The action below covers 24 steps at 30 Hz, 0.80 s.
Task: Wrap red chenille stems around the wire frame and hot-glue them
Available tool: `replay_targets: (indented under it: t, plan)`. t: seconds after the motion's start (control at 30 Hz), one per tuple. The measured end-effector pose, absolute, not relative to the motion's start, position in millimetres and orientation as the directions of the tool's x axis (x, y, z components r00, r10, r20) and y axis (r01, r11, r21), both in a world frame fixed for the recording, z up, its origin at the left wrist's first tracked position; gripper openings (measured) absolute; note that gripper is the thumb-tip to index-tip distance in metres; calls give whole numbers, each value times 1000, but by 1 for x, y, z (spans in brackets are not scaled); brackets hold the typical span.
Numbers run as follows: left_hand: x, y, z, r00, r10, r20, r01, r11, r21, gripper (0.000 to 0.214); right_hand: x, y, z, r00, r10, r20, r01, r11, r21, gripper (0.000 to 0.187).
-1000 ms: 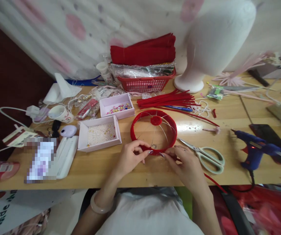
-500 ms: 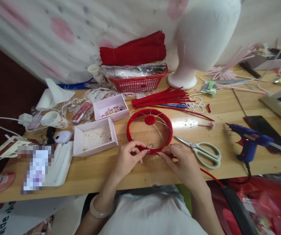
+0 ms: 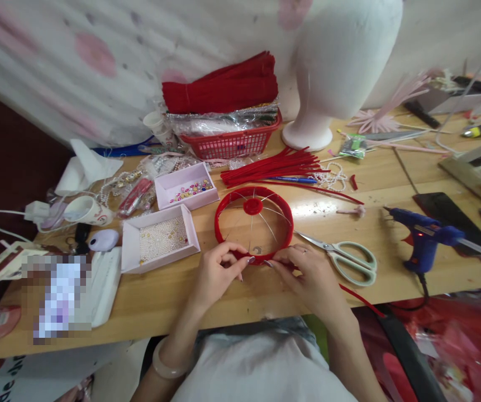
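A round red fuzzy ring frame [image 3: 289, 215], with thin wire spokes running to a small red disc [image 3: 252, 206], rests at the middle of the table. My left hand [image 3: 219, 268] pinches the near rim of this ring frame. Close beside it, my right hand [image 3: 307, 268] grips the same rim, thumb and fingers pressed together. The fingers hide part of the near rim. A red fuzzy strip [image 3: 361, 297] comes out from behind my right wrist. Scissors with pale green handles [image 3: 344, 258] lie just right of my right hand.
Left are two white boxes, one with pearl beads [image 3: 162, 240], one with coloured gems [image 3: 190, 190]. Behind lie red fuzzy stems [image 3: 274, 167], a red basket [image 3: 232, 142] and a white mannequin head [image 3: 341, 67]. A blue glue gun [image 3: 422, 240] with a lit light lies right.
The view has shifted slightly, so the table things sit a little further left. Both hands keep their pinch on the near rim of the ring frame.
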State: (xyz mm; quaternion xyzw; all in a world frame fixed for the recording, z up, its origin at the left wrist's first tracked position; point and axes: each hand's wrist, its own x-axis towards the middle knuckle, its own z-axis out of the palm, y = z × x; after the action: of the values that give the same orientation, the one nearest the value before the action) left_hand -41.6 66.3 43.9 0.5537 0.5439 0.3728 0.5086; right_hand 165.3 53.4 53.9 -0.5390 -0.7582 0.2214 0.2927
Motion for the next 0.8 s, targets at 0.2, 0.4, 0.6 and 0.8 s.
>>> replay_targets:
  t: [0.2, 0.4, 0.6, 0.8]
  plan:
    - [-42, 66, 44, 128, 983, -132, 237, 99, 966, 6, 166, 55, 54, -268, 935, 232, 683, 354, -639, 16]
    - [-44, 67, 44, 142, 984, -109, 265, 69, 962, 5, 166, 56, 52, -262, 936, 236, 689, 353, -633, 15]
    - [-45, 68, 44, 164, 981, -102, 295, 50, 954, 5, 166, 56, 53, -262, 934, 244, 681, 358, -639, 15]
    - [-46, 67, 44, 172, 979, -107, 302, 51, 952, 4, 166, 55, 52, -255, 939, 232, 683, 345, -644, 15]
